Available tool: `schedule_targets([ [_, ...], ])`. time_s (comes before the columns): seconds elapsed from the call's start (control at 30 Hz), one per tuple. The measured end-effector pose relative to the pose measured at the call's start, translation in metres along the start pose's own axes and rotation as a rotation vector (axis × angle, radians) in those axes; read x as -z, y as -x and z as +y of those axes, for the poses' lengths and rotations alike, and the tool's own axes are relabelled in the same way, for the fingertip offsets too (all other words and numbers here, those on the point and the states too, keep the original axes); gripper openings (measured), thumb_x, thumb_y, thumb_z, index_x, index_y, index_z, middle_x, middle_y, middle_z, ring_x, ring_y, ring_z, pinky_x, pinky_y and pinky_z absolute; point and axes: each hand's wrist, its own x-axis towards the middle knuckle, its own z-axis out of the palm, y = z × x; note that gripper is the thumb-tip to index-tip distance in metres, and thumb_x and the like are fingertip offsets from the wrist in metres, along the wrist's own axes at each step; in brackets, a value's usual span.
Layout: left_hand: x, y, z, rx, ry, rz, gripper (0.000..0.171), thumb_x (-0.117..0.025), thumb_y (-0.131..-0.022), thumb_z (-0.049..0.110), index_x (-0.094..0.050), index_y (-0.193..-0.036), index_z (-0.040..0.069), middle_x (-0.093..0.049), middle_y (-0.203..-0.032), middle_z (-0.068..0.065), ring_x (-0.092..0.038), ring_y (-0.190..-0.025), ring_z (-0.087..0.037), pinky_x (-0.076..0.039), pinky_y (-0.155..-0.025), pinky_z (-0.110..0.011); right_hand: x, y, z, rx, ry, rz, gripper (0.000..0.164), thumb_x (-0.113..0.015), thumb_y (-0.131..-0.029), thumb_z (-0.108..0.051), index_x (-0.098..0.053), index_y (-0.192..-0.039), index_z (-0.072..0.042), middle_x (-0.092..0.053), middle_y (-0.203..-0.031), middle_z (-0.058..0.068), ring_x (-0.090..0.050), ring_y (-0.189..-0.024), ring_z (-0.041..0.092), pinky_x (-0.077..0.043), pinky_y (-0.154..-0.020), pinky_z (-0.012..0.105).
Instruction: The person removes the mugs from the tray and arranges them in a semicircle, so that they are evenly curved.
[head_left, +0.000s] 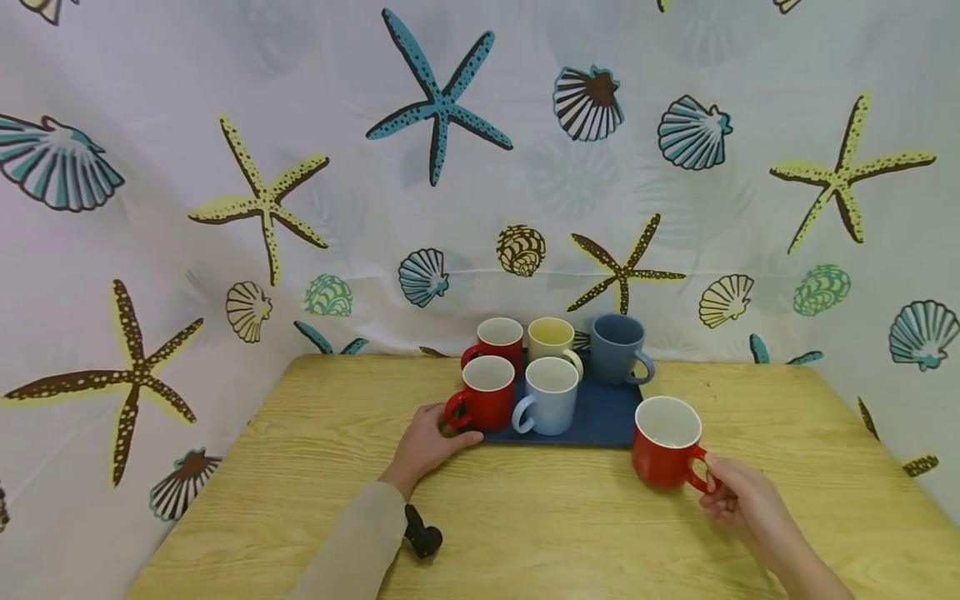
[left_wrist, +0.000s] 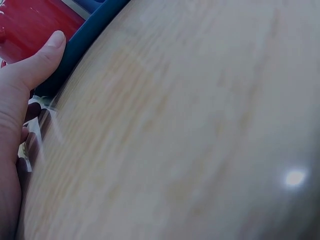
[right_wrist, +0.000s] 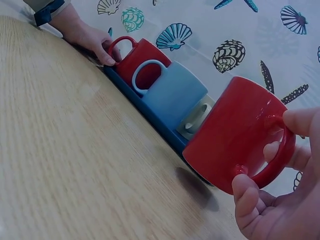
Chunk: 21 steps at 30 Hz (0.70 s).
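Observation:
My right hand [head_left: 738,496] pinches the handle of a red mug [head_left: 663,446] with a white inside. The mug is held upright just off the front right corner of a dark blue tray [head_left: 603,412]; in the right wrist view its shadow lies apart from it on the table. At the tray's left front corner, my left hand [head_left: 429,446] grips the edge, thumb [left_wrist: 50,52] over the rim and fingers at the outer side. Nearest that hand on the tray stands another red mug [head_left: 491,404]. Beside it is a light blue mug [head_left: 553,404].
Behind them on the tray stand a third red mug [head_left: 501,337], a pale yellow mug [head_left: 551,337] and a grey-blue mug [head_left: 615,354]. The wooden table [head_left: 540,517] reaches back to a curtain [head_left: 480,217] printed with starfish and shells. A black strap piece [head_left: 423,537] sticks out at my left wrist.

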Motion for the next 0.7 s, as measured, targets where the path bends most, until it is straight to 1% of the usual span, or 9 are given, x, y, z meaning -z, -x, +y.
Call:
schedule_targets([
  [0.1,-0.003,0.000,-0.001,-0.004,0.004,-0.005,0.073,-0.074,-0.065,0.061,-0.061,-0.123,0.018,-0.056,-0.122,-0.006,-0.042,-0.120,-0.027,-0.036,-0.097,-0.054,0.004,0.007,0.003,-0.015,-0.001,0.001,0.039,-0.045,-0.098,-0.037,-0.051,-0.071,-0.010,-0.055,-0.070,0.007,-0.057,-0.064,0.017,-0.049,-0.059,0.027],
  [0.17,-0.004,0.000,-0.002,-0.013,0.006,-0.006,0.073,-0.074,-0.065,0.061,-0.060,-0.123,0.019,-0.057,-0.121,-0.005,-0.041,-0.120,-0.026,-0.035,-0.097,-0.054,0.006,0.012,0.004,-0.043,0.003,0.011,0.039,-0.045,-0.097,-0.038,-0.051,-0.071,-0.010,-0.055,-0.069,0.007,-0.057,-0.064,0.017,-0.048,-0.057,0.027],
  [0.23,-0.005,0.000,-0.002,-0.019,0.005,-0.002,0.072,-0.074,-0.065,0.060,-0.061,-0.123,0.019,-0.057,-0.120,-0.004,-0.041,-0.120,-0.026,-0.035,-0.098,-0.053,0.009,0.017,0.005,-0.072,0.010,-0.001,0.039,-0.045,-0.097,-0.039,-0.051,-0.073,-0.009,-0.055,-0.070,0.007,-0.057,-0.064,0.017,-0.048,-0.057,0.027],
  [0.37,-0.004,0.000,0.000,-0.028,0.000,0.002,0.071,-0.075,-0.066,0.058,-0.061,-0.123,0.018,-0.058,-0.120,-0.004,-0.041,-0.122,-0.027,-0.034,-0.098,-0.054,0.014,0.025,0.006,-0.148,0.008,-0.054,0.042,-0.046,-0.095,-0.047,-0.052,-0.077,-0.009,-0.056,-0.073,0.007,-0.057,-0.068,0.017,-0.047,-0.061,0.028],
  [0.5,-0.003,0.000,0.002,-0.024,0.002,-0.006,0.070,-0.075,-0.067,0.057,-0.061,-0.122,0.017,-0.058,-0.121,-0.005,-0.040,-0.123,-0.027,-0.033,-0.099,-0.054,0.019,0.032,0.006,-0.165,0.022,-0.114,0.043,-0.044,-0.095,-0.048,-0.051,-0.079,-0.009,-0.056,-0.076,0.007,-0.055,-0.071,0.017,-0.047,-0.062,0.028],
  [0.6,-0.003,-0.001,0.002,-0.020,0.000,-0.007,0.070,-0.075,-0.067,0.057,-0.060,-0.122,0.017,-0.058,-0.121,-0.004,-0.040,-0.123,-0.027,-0.033,-0.099,-0.054,0.022,0.037,0.007,-0.177,0.029,-0.125,0.042,-0.042,-0.096,-0.046,-0.050,-0.079,-0.009,-0.056,-0.077,0.006,-0.054,-0.071,0.018,-0.047,-0.063,0.027],
  [0.7,-0.004,-0.001,0.001,-0.023,-0.004,0.000,0.070,-0.075,-0.067,0.058,-0.060,-0.122,0.017,-0.059,-0.120,-0.004,-0.040,-0.123,-0.026,-0.034,-0.099,-0.054,0.024,0.043,0.010,-0.180,0.037,-0.116,0.041,-0.042,-0.097,-0.044,-0.051,-0.079,-0.009,-0.057,-0.077,0.006,-0.054,-0.072,0.019,-0.047,-0.063,0.028],
])
